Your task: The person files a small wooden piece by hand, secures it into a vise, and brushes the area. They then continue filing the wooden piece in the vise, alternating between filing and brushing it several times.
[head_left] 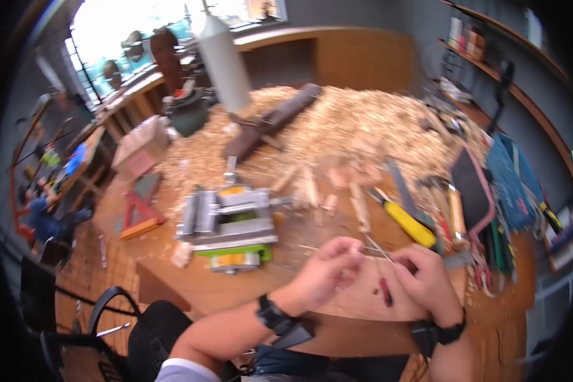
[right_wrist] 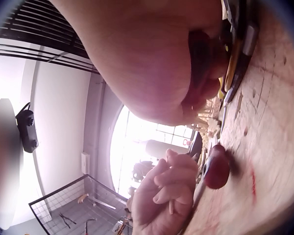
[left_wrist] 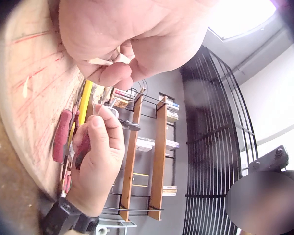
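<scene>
My left hand [head_left: 331,267] is raised over the near side of the bench, its fingers curled and pinching a small pale wooden piece [left_wrist: 100,61]. Most of that piece is hidden by the fingers; a thin stub of it pokes out below them in the right wrist view. Just to the right, my right hand [head_left: 426,277] grips a carving tool by its dark red handle [left_wrist: 83,152]. The tool's thin metal shaft [head_left: 380,250] points toward the left hand. A second red-handled tool [head_left: 386,292] lies on the pale board between the hands.
A metal vise [head_left: 229,219] with green parts stands left of the hands. Beyond are wood shavings [head_left: 363,121] and a dark timber [head_left: 273,121]. A yellow-handled tool [head_left: 408,224], a hammer [head_left: 456,213] and red-handled scissors [head_left: 482,274] lie to the right.
</scene>
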`<state>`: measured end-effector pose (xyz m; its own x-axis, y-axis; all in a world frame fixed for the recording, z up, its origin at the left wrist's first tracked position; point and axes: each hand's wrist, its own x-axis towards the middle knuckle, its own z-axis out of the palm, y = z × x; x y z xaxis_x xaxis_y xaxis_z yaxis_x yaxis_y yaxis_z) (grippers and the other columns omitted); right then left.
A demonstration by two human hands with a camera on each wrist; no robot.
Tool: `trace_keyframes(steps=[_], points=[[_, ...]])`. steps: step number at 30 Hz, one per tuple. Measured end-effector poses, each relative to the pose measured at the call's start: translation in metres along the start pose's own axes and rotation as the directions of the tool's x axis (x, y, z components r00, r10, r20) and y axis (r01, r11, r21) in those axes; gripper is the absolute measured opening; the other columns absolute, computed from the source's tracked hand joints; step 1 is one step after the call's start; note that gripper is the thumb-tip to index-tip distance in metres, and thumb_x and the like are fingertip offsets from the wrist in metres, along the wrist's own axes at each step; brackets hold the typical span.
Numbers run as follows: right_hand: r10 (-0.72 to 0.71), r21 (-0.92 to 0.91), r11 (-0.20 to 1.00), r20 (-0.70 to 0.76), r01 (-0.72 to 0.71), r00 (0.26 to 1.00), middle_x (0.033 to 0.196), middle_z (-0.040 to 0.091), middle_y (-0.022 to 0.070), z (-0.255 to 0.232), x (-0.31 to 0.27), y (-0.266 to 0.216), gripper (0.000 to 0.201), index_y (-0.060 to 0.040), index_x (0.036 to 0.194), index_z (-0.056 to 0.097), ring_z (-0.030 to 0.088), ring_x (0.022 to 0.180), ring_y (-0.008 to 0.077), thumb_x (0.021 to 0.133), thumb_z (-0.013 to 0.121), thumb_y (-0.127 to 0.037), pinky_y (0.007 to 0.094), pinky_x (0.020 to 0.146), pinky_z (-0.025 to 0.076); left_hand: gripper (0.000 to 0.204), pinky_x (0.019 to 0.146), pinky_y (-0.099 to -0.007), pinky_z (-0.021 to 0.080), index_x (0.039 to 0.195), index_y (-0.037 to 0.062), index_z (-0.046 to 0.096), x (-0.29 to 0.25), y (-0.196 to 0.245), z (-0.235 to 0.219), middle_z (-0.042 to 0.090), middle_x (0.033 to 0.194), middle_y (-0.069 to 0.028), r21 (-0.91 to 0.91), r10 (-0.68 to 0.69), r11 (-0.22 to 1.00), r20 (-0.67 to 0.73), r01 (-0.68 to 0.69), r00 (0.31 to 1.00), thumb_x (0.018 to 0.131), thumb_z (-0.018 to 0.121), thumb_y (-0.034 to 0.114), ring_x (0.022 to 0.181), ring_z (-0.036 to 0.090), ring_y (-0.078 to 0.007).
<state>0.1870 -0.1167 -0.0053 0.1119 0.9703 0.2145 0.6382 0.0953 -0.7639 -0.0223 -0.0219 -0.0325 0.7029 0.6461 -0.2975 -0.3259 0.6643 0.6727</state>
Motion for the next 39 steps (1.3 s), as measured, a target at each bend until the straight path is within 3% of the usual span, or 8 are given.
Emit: trace_keyframes(steps=[2,5,10,16,22,24,28,39], points=[[-0.097,0.037,0.994,-0.113,0.102,0.989,0.081,0.062,0.0113,0.001,0.001,-0.001,0.016,0.0006,0.102,0.068,0.064,0.07,0.0228,0.087,0.066,-0.002,0.0329,0.064,0.05,0.015,0.05,-0.0201,0.039,0.114,0.0073,0.063,0.003,-0.002,-0.007,0.063,0.084,-0.0015,-0.011,0.057,0.998,0.115,-0.056,0.992,0.099,0.062,0.008,0.064,0.053,-0.0077],[-0.117,0.209,0.97,-0.062,0.128,0.991,0.084,0.061,0.0071,0.001,-0.003,-0.016,0.019,0.001,0.109,0.068,0.062,0.064,0.0141,0.091,0.064,0.002,0.0281,0.058,0.049,0.014,0.051,-0.0193,0.042,0.113,0.0069,0.064,0.0,-0.001,-0.004,0.067,0.087,-0.0029,-0.02,0.033,0.999,0.137,-0.03,0.99,0.099,0.063,0.007,0.065,0.057,-0.0075],[-0.24,0.236,0.944,0.012,0.23,0.971,0.083,0.06,0.0079,0.007,-0.004,-0.013,0.025,-0.0013,0.114,0.069,0.062,0.065,0.0162,0.09,0.064,0.004,0.029,0.059,0.048,0.018,0.051,-0.0182,0.045,0.116,0.0053,0.064,-0.004,0.002,-0.003,0.07,0.093,-0.0041,-0.001,0.055,0.998,0.082,-0.055,0.995,0.099,0.063,0.007,0.074,0.065,-0.0087],[-0.207,0.224,0.956,0.068,0.187,0.976,0.083,0.06,0.0089,0.003,-0.004,-0.009,0.026,-0.0012,0.115,0.07,0.062,0.07,0.0182,0.089,0.065,0.004,0.031,0.062,0.048,0.024,0.05,-0.0164,0.036,0.123,0.0018,0.063,-0.008,0.007,0.0,0.069,0.093,-0.0032,-0.022,0.039,0.999,0.088,-0.037,0.995,0.1,0.062,0.007,0.066,0.051,-0.0046],[-0.223,0.297,0.934,0.058,0.196,0.973,0.082,0.063,0.0094,0.009,-0.005,-0.011,0.027,-0.0008,0.114,0.071,0.062,0.071,0.0182,0.088,0.066,0.005,0.0304,0.062,0.048,0.022,0.057,-0.0168,0.038,0.123,0.0024,0.065,-0.004,-0.004,-0.011,0.066,0.094,0.0,0.126,0.002,0.991,0.328,-0.046,0.945,0.103,0.059,0.009,0.071,0.052,-0.0032],[-0.247,0.387,0.892,-0.018,0.235,0.969,0.083,0.064,0.0083,0.005,-0.005,-0.015,0.027,-0.0013,0.114,0.071,0.062,0.07,0.0156,0.088,0.067,0.006,0.0294,0.061,0.049,0.019,0.05,-0.0179,0.034,0.118,0.0005,0.066,-0.006,-0.004,-0.004,0.069,0.1,-0.0077,0.088,0.047,0.994,0.247,-0.071,0.968,0.102,0.059,0.007,0.069,0.053,-0.0074],[-0.209,0.358,0.91,-0.039,0.209,0.977,0.083,0.063,0.0061,-0.006,-0.005,-0.018,0.024,-0.0015,0.111,0.071,0.061,0.066,0.0101,0.089,0.065,0.008,0.0271,0.058,0.047,0.021,0.05,-0.0178,0.036,0.121,0.0009,0.065,-0.01,0.005,0.0,0.069,0.101,-0.0078,0.077,0.078,0.993,0.178,-0.093,0.981,0.103,0.058,0.01,0.07,0.055,-0.0083],[-0.184,0.26,0.952,0.067,0.161,0.981,0.083,0.064,0.0081,0.007,-0.005,-0.014,0.022,0.0002,0.111,0.071,0.062,0.073,0.0186,0.089,0.069,0.003,0.0303,0.064,0.049,0.027,0.05,-0.0178,0.037,0.128,0.0007,0.061,-0.008,0.0,-0.005,0.07,0.102,-0.0063,0.048,0.096,0.993,0.193,-0.107,0.976,0.104,0.056,0.011,0.073,0.057,-0.0094]])
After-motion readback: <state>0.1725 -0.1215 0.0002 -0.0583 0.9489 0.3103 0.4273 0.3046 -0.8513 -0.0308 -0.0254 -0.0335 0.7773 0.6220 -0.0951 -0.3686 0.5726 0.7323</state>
